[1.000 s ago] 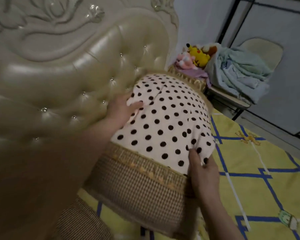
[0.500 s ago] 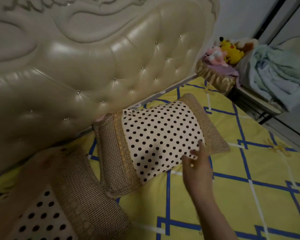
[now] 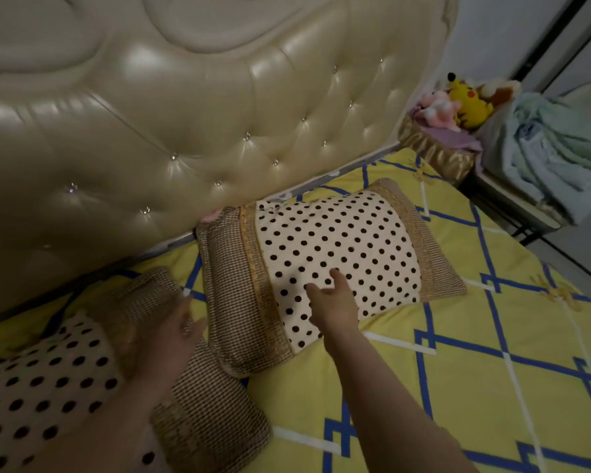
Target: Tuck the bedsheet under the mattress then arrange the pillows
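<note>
Pillows being squared up along the tufted headboard [image 3: 185,131]
Right hand [image 3: 333,303] rests fingers apart on the far polka-dot pillow [image 3: 338,247], apparently patting it flat; blurred left hand [image 3: 171,339] lies on the near polka-dot pillow [image 3: 65,380], grip unclear, likely to shift it; yellow bedsheet [image 3: 492,370] lies smooth beneath

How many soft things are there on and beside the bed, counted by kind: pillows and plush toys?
Polka-dot pillows: 2, the right pillow and the left pillow.
Plush toys: 3, a yellow plush, a pink plush and a brown plush, partly hidden.
Total: 5
</note>
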